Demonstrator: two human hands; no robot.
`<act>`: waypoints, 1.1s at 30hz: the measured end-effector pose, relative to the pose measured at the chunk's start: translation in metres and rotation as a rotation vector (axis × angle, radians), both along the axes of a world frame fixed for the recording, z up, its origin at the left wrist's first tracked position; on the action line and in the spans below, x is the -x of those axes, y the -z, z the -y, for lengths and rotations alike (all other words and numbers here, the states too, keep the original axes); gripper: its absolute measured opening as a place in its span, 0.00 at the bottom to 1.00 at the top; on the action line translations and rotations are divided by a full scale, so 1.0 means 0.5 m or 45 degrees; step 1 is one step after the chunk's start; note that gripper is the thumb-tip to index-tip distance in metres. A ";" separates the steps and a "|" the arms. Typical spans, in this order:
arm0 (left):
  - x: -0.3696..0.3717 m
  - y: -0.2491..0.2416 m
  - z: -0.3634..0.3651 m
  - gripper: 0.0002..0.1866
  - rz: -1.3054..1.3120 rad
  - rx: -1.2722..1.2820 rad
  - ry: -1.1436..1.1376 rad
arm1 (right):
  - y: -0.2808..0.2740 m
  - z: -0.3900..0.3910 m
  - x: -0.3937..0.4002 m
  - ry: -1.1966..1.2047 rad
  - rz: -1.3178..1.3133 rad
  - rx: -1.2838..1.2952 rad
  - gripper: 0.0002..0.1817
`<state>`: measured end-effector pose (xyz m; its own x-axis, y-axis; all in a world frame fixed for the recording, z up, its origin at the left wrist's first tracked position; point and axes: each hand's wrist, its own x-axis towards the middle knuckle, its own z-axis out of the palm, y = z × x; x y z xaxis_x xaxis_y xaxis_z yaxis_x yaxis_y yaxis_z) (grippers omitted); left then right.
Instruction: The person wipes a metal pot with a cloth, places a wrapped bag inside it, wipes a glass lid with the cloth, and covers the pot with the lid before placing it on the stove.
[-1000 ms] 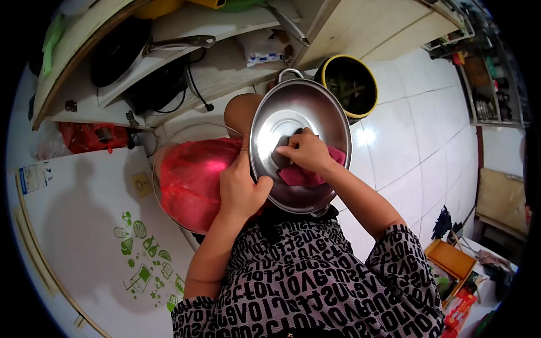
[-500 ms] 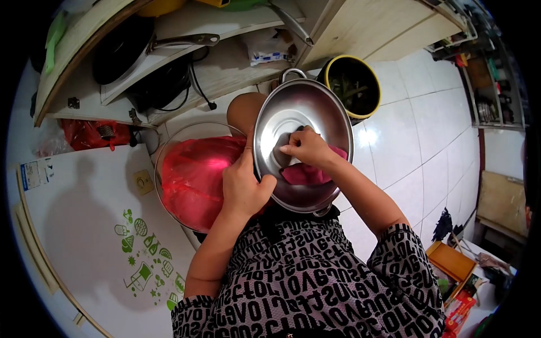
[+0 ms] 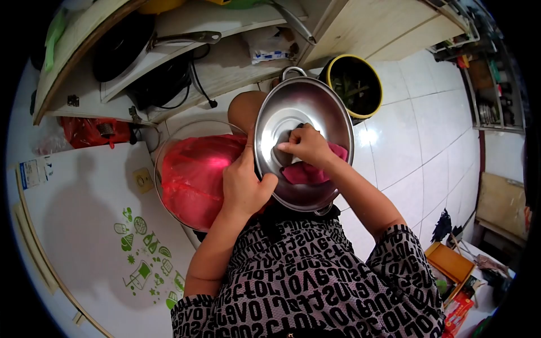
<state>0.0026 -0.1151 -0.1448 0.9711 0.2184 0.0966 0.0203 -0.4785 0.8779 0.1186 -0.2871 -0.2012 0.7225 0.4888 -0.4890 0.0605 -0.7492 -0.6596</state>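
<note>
I count two hands on my feed, both the wearer's own. The left hand [image 3: 247, 187] is clamped on the left rim of one steel pan [image 3: 338, 115], its thumb lapped over the edge. The right hand [image 3: 307, 147] is down inside that pan with the fingers curled and bunched near its base; I can't tell whether they pinch anything. The pan is held tilted in front of the shirt [image 3: 304, 270], and I see two loop handles on it, one at the far end and one at the near end. One pink cloth [image 3: 307, 173] lies inside, partly under the right wrist.

Just left of the pan I have one round container [image 3: 198, 130] with one red plastic bag [image 3: 194, 174] in it. Beyond the pan's far right side stands one yellow-rimmed bucket [image 3: 378, 101] holding greens, on the tiled floor [image 3: 394, 146].

Against half a second ago, little differs: the left grip and the cloth look the same, and the right thumb sits slightly closer to the pan's left wall.
</note>
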 end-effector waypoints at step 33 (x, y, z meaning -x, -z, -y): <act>0.002 -0.020 0.007 0.37 -0.311 0.024 -0.070 | -0.002 0.108 0.040 -0.440 0.822 0.445 0.18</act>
